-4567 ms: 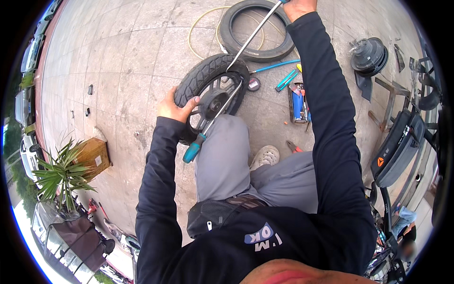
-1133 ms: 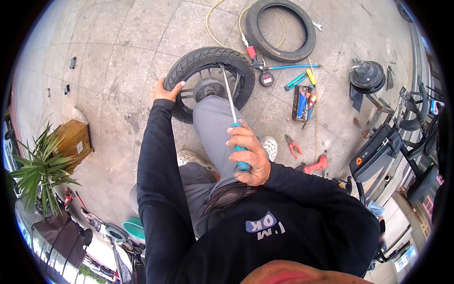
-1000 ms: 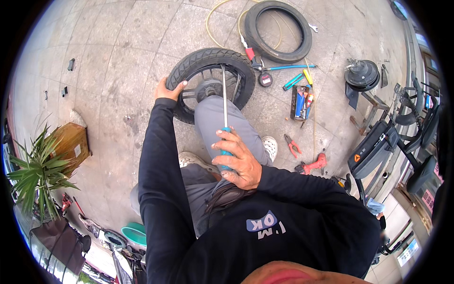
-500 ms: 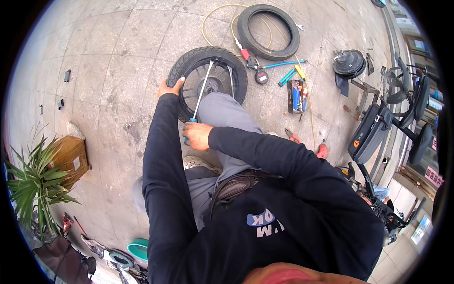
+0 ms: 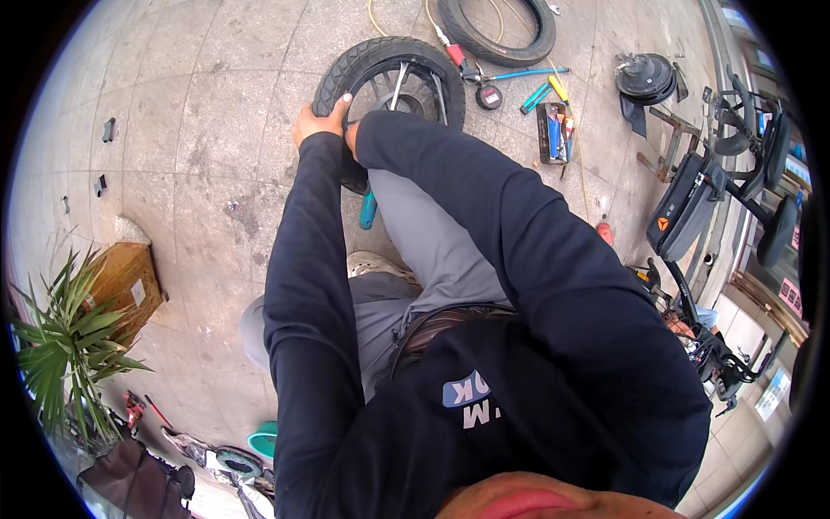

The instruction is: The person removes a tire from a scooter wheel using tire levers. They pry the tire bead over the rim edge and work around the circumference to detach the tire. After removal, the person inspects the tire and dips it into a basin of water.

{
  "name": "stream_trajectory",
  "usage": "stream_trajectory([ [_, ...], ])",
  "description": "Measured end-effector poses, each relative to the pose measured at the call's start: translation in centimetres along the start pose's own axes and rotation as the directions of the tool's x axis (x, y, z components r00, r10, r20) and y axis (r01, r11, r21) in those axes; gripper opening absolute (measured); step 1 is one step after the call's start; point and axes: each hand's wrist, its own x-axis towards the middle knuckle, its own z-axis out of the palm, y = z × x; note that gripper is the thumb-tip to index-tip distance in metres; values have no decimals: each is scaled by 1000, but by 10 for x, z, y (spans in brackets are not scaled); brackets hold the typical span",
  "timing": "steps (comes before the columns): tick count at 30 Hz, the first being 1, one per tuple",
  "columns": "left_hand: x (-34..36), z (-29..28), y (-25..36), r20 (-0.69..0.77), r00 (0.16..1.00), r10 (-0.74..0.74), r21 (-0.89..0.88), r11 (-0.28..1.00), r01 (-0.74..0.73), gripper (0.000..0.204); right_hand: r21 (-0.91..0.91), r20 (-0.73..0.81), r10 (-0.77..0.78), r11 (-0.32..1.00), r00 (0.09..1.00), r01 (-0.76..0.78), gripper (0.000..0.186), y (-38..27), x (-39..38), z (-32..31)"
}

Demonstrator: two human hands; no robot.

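A black spoked wheel with its tyre [image 5: 333, 82] leans against my right leg. My left hand [image 5: 318, 124] is closed around the tyre's left side, thumb on the sidewall. Close beside it, my right hand [image 5: 352, 138] is at the tyre's near left edge. Its fingers are mostly hidden by my sleeve. A long metal lever with a teal handle [image 5: 368, 211] lies across the wheel, its tip at the far rim and its middle hidden behind my right arm. A second metal lever [image 5: 440, 97] sticks in at the rim's right side.
A loose tyre [image 5: 450, 26] and an air hose gun [image 5: 458, 56] with a round gauge [image 5: 489, 97] lie beyond the wheel. Right of these are a tool box [image 5: 553, 134], a hub motor [image 5: 647, 80] and a scooter frame [image 5: 692, 203]. A potted plant [image 5: 69, 324] stands left.
My right hand has let go of the lever's teal handle and moved forward to the tyre beside my left hand. The view has shifted, so the wheel sits higher in it.
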Motion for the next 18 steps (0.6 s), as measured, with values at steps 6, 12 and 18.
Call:
stream_trajectory([
  [6,-16,-1,38,-17,995,101,-34,994,-101,96,498,-468,46,838,882,221,31,60,-33,10],
  [12,-23,-1,42,-83,984,159,69,986,-153,100,768,-634,653,595,413,238,24,78,-125,67],
  [18,-28,3,53,-60,983,171,54,984,-168,99,986,-49,507,164,861,-41,47,144,-128,234],
])
